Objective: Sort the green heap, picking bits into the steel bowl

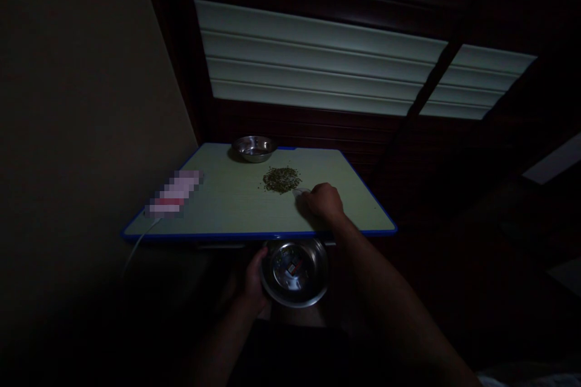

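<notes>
A loose pile of small greenish-brown grains or beans [282, 179] lies spread on the pale tabletop [227, 205]. At the pile's right edge, my right hand [324, 201] is closed around the handle of what looks like a small spoon [300, 190], its head low against the table. Below the front edge, my left hand [255, 278] grips the left rim of a shiny steel bowl [320, 278]. That bowl faces up, with no grains that I can make out in the dim light. A second steel bowl [255, 150] stands at the table's back edge, behind the pile.
A blurred pink item [175, 193] lies at the table's left side, with a white cable [138, 245] hanging over the edge. Blue trim borders the table. A wall [91, 103] is on the left, and dark slatted panels [313, 60] rise behind. The room is dim.
</notes>
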A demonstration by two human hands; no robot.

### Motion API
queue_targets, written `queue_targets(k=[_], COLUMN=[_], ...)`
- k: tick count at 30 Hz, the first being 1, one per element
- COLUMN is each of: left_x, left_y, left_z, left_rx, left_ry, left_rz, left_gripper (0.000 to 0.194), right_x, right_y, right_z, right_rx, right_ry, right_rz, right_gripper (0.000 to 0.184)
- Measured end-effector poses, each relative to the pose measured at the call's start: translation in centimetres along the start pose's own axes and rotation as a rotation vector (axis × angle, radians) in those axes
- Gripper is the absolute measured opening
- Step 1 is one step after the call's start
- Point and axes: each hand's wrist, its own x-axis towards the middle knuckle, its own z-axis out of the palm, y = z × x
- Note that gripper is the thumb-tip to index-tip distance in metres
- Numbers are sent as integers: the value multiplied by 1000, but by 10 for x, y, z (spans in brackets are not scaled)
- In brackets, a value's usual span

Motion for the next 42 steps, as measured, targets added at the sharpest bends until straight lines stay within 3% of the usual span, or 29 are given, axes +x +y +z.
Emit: queue_targets(k=[17, 36, 39, 42], left_x=[3, -3, -6, -8], left_y=[-2, 3, 4, 6], left_z=[-4, 2, 5, 9], left_rx=[12, 9, -4, 3], left_ry=[18, 16, 43, 53], left_rz=[29, -4, -9, -15], left_gripper=[17, 16, 17, 19], right_x=[23, 61, 65, 67], right_y=[20, 71, 76, 80], right_z=[-7, -27, -25, -25], right_rx=[-19, -39, 20, 274], right_ry=[39, 107, 123, 122], right_rz=[52, 170, 152, 157], right_gripper=[36, 39, 33, 25])
